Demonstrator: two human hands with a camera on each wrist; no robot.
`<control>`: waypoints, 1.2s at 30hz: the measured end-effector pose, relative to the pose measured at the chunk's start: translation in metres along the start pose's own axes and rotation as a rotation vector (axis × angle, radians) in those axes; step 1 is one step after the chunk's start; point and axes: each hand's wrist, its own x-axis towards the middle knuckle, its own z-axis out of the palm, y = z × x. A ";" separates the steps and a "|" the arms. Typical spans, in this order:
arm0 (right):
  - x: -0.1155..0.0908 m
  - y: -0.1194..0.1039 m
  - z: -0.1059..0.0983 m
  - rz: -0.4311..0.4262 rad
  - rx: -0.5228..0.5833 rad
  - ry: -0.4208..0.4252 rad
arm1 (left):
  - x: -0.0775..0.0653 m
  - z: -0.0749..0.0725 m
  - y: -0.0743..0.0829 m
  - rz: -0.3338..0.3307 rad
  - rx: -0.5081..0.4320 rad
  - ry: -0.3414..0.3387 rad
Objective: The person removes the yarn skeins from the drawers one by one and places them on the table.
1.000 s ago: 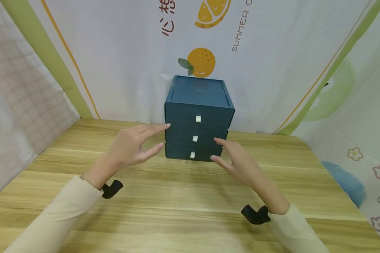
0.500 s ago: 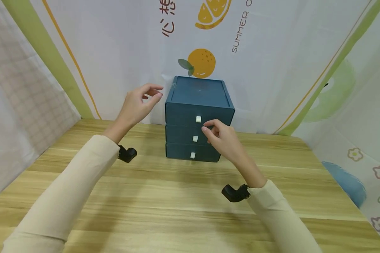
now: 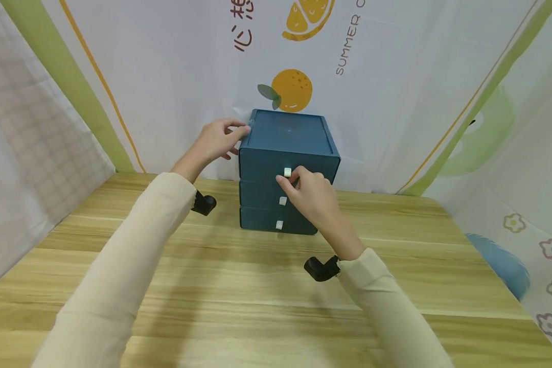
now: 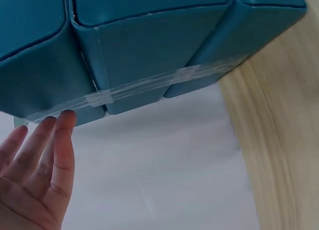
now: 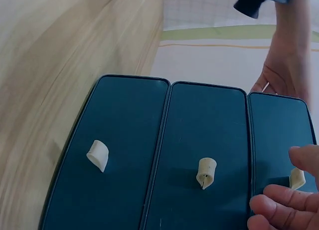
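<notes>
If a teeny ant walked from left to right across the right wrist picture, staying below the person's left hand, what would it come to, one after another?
Wooden table → bottom drawer → middle drawer → top drawer.

The left sleeve (image 3: 112, 276) makes a soft shadow on the bright table (image 3: 253, 327). Both wrist pictures look dimmer and fuzzier.
</notes>
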 end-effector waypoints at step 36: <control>0.005 0.001 0.021 -0.103 -0.092 0.220 | 0.009 0.004 0.014 -0.086 0.050 -0.083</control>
